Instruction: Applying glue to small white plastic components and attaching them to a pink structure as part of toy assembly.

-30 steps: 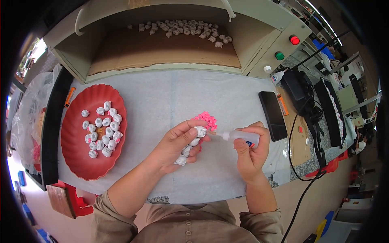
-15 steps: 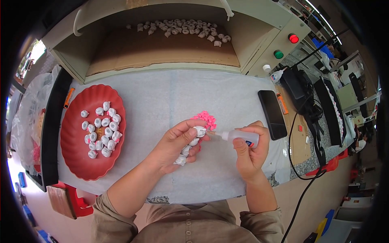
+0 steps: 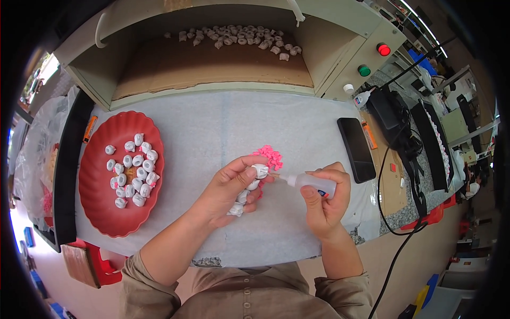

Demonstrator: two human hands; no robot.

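Note:
Several small white moulded pieces (image 3: 241, 196) sit in a row in my left hand (image 3: 226, 186), its fingers closed round them. The topmost white piece (image 3: 260, 170) is pinched between thumb and forefinger. My right hand (image 3: 329, 204) grips a translucent squeeze bottle (image 3: 313, 184) with a thin nozzle. The bottle lies nearly level, its nozzle tip pointing left at the topmost piece; whether it touches cannot be made out. Just beyond my left fingers is a heap of small bright pink pieces (image 3: 270, 155) on the white-covered table (image 3: 196, 133).
A red scalloped tray (image 3: 95, 181) at the left holds more white pieces with pink bits. A cabinet with a cardboard floor (image 3: 212, 69) at the back holds many more. To the right lie a black phone (image 3: 356, 150), an orange marker-like stick (image 3: 370, 135) and a black power adapter (image 3: 390, 114) with cables.
The bottle in my right hand has tilted a little, its nozzle end slightly higher and further left. My left hand keeps its hold on the white pieces, almost still.

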